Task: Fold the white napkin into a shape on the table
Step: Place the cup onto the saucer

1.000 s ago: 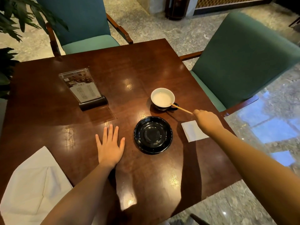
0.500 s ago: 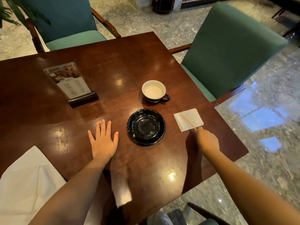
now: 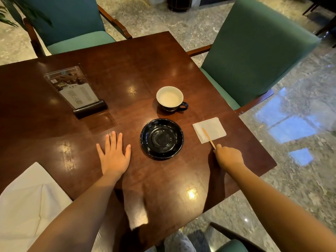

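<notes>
A large white cloth napkin [image 3: 27,206] lies partly folded at the table's near left corner, its lower part under my left forearm. My left hand [image 3: 114,157] rests flat on the dark wooden table [image 3: 127,70], fingers spread, to the right of the napkin and left of a black saucer [image 3: 161,138]. My right hand [image 3: 228,158] is near the table's right edge and pinches the near end of a thin wooden stirrer [image 3: 208,137]. The stirrer's far end lies on a small white paper napkin [image 3: 214,127].
A black cup with a white inside [image 3: 170,98] stands behind the saucer. A menu stand [image 3: 76,91] sits at the left back. Green armchairs stand at the far side [image 3: 69,24] and right side [image 3: 254,57]. The table's right edge runs close to my right hand.
My right hand has carried the stirrer from the cup back toward me and lowered it onto the small paper napkin. My left hand has stayed flat on the table.
</notes>
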{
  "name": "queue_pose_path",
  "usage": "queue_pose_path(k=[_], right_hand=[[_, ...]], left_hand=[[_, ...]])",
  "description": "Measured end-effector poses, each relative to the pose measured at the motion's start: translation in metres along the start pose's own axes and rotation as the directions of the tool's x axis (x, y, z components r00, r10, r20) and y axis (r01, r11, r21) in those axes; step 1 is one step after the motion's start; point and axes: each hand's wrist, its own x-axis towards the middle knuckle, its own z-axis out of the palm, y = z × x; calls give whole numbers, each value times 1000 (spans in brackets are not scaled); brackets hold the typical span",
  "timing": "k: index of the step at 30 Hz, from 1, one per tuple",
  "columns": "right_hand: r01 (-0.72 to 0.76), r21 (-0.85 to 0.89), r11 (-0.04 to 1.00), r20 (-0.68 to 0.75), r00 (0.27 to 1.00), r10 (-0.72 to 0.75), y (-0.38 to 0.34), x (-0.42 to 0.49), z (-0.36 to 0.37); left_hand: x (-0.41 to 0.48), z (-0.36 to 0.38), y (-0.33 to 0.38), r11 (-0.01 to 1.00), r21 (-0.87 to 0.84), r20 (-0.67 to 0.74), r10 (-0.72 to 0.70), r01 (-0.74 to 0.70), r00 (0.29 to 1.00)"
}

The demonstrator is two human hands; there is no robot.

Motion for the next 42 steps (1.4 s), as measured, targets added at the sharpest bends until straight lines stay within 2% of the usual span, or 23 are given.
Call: queue_pose_path(k=[7, 10, 13, 22, 27, 32, 37, 39, 42], right_hand=[[-4, 36, 999, -47, 999, 5, 10, 20, -30], [30, 154, 988, -10, 1000, -28, 6, 38, -52], [74, 236, 969, 19, 997, -80, -6, 55, -75], [180, 255, 950, -16, 983, -182, -56, 101, -115], [157, 343, 926, -13, 987, -162, -77, 125, -111], [140, 533, 835, 19, 984, -177, -84, 140, -108], [98, 799, 594, 99, 952, -291, -74, 138, -111], [96, 832, 546, 112, 935, -336, -70, 136, -113], [109, 843, 527, 94, 934, -344, -68, 137, -110]], left_hand=[[0, 0, -1, 1000, 6, 3, -1, 1, 1000], [0, -1, 1, 1000, 11, 3, -5, 5, 1000], [0, -3, 1, 1000, 7, 5, -9, 9, 1000], [0, 0, 1, 1000, -2, 8, -22, 22, 1000], [0, 1, -1, 1000, -14, -19, -11, 11, 1000], [-2, 1, 0, 1000, 14, -89, 3, -2, 996], [-3, 2, 0, 999, 36, -98, 9, -6, 995], [-3, 2, 0, 999, 39, -95, 4, 0, 995], [-2, 1, 0, 1000, 31, -90, 3, -1, 996]])
